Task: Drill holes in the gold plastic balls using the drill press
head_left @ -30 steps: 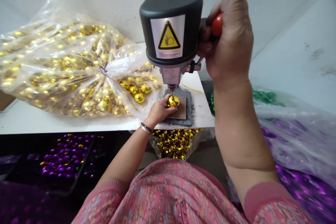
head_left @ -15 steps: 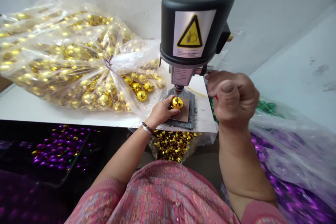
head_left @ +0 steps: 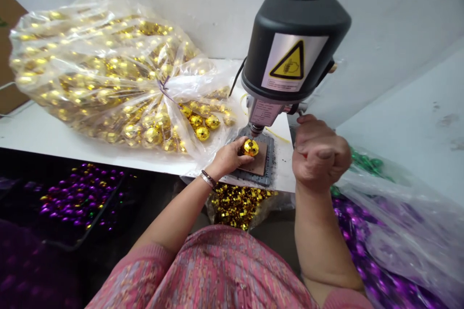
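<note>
My left hand (head_left: 229, 158) pinches a shiny gold faceted ball (head_left: 250, 147) between thumb and fingers. The ball rests on a brown square board (head_left: 259, 166) on the drill press base (head_left: 268, 154). A dark hole shows in the ball's top. Just above it is the thin bit below the chuck (head_left: 256, 129); whether they touch is hard to tell. My right hand (head_left: 321, 157) is closed round the feed handle (head_left: 301, 107) at the right side of the black-capped drill press (head_left: 295, 43), and its fingers hide most of that handle.
A tied clear bag (head_left: 108, 72) of gold balls covers the white table's (head_left: 36, 130) left side. Several loose gold balls (head_left: 202, 133) lie beside it. Below the front edge hangs a bag of gold pieces (head_left: 235, 203). Purple beads (head_left: 78, 198) are lower left; purple and green bags (head_left: 366, 231) lie right.
The view has shifted, so the drill press appears farther right and lower. The bit, earlier down at the ball's top, now looks higher, with the hole showing. Both hands keep their grips.
</note>
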A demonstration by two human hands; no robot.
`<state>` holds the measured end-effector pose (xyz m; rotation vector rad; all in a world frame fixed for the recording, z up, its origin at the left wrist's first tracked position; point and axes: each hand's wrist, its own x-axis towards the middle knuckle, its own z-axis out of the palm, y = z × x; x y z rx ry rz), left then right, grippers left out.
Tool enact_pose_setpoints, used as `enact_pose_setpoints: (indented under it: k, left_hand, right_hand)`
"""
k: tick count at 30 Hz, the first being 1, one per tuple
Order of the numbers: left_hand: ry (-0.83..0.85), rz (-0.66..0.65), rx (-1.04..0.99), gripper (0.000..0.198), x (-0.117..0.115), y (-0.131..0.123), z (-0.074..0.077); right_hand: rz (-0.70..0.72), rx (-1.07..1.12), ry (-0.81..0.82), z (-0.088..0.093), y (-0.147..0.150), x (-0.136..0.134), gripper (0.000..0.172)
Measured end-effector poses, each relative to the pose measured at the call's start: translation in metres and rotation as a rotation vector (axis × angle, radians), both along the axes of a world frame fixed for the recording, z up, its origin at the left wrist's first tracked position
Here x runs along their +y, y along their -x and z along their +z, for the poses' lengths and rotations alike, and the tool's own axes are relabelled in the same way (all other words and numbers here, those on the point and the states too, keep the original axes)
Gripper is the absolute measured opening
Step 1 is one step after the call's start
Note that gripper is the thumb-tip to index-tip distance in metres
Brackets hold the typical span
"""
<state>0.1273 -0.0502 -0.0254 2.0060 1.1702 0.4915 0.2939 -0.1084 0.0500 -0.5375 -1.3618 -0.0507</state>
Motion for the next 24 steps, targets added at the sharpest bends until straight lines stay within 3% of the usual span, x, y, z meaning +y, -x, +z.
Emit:
enact_pose_setpoints:
  k: [14,16,19,21,24]
  left_hand:
    - [0.007,0.003,0.003,0.066,-0.001,0.001,0.001]
    - [0.008,0.008,0.003,0.066,-0.001,0.0,0.0]
    - [0.017,0.022,-0.007,0.066,-0.002,-0.001,0.0]
    - [0.024,0.025,-0.041,0.065,-0.004,0.0,-0.001]
    - [0.031,0.016,-0.149,0.061,-0.011,0.005,-0.004]
  right_hand:
    - [-0.052,0.079,-0.054,-0.015,0.008,0.003,0.037]
    - [-0.05,0.106,-0.056,-0.006,0.01,0.003,0.039]
    - [-0.074,0.181,0.007,0.025,0.012,0.008,0.04]
    - [-0.114,0.336,0.179,0.05,0.013,0.013,0.044]
    - [-0.057,0.433,0.305,0.079,0.015,0.021,0.046]
